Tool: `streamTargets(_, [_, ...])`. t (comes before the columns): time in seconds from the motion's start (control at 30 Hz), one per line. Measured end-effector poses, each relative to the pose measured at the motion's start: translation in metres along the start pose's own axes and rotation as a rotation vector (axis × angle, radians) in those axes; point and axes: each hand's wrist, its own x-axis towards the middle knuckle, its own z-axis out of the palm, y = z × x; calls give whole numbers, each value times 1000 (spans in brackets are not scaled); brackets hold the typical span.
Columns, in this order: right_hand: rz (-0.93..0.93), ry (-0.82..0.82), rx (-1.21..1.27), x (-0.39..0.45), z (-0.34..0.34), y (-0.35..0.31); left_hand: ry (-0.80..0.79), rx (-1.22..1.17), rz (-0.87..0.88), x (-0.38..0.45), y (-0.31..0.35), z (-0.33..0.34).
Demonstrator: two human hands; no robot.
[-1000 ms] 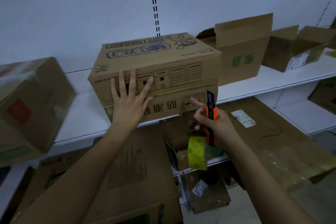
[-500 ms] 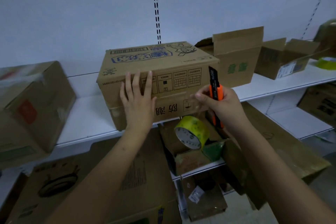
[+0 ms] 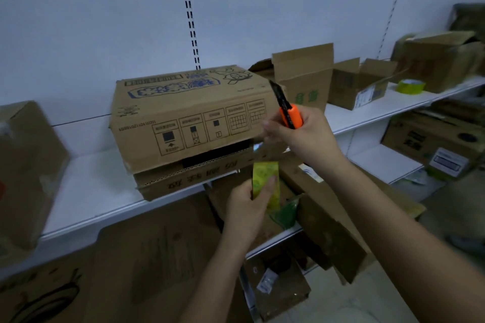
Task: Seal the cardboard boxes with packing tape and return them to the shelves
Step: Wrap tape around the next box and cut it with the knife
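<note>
White metal shelving runs along a pale wall panel with a slotted upright (image 3: 189,18), and the main shelf (image 3: 94,191) at chest height carries most of the cardboard. A printed cardboard box (image 3: 189,113) sits on that shelf just left of centre, its front edge overhanging the shelf lip; the front flap stands slightly lifted, leaving a dark gap above the lower flap (image 3: 194,178) with printed characters. The left hand (image 3: 246,207) is below the box front, thumb and fingers clamped on a yellow-green roll of packing tape (image 3: 265,183), held edge-on just under the lower flap. The right hand (image 3: 307,136) is at the box's right front corner, its fingers curled round an orange utility knife (image 3: 290,115) whose dark blade end points up and left across the corner, while its fingertips reach to the flap's edge; whether they pinch a tape end there I cannot tell. To the right on the same shelf stand an open box with raised flaps (image 3: 304,78), another open box (image 3: 359,86) beside it, a second tape roll (image 3: 410,86) lying flat, and a blurred box (image 3: 441,60) at the far end. A large box (image 3: 26,170) sits at the left edge. Lower shelves hold more cartons (image 3: 147,265), dim and partly hidden by the arms
</note>
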Motion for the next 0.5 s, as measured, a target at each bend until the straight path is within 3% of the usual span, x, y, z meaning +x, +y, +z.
streamTargets(0.1, [58,169,85,0,-23,10,18,252,193,-9,7,-12])
streamTargets(0.23, [271,300,291,5,-33,44,76,950,506,-7,27,-23])
streamTargets(0.33, [379,312,549,20,-35,78,-36,1053,565,1,33,-19])
streamTargets(0.5, [461,252,858,50,-34,136,-43,1161,541,44,20,-7])
